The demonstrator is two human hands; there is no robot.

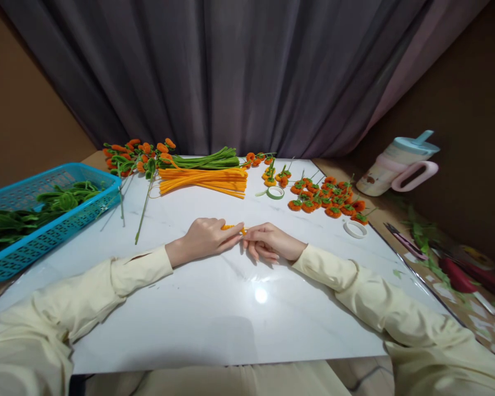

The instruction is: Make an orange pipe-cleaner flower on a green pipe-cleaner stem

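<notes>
Both my hands meet over the middle of the white tabletop. My left hand [208, 237] is closed on an orange pipe cleaner [227, 226], part of which shows above the fingers. At the other end of it, my right hand [274, 242] pinches the tip between thumb and forefinger, its other fingers curled below. How the piece is shaped inside the left hand is hidden. Beyond the hands lies a bundle of straight orange pipe cleaners [202, 181], with a bundle of green pipe cleaners [208, 159] behind it.
A blue basket [51, 231] of green leaf pieces stands left. Orange flowers on stems [144, 151] lie at the back left, small orange pieces [325, 195] at the right. Green tape [275, 192], white tape [355, 229], a tumbler [390, 168] and scissors [406, 241] are also there.
</notes>
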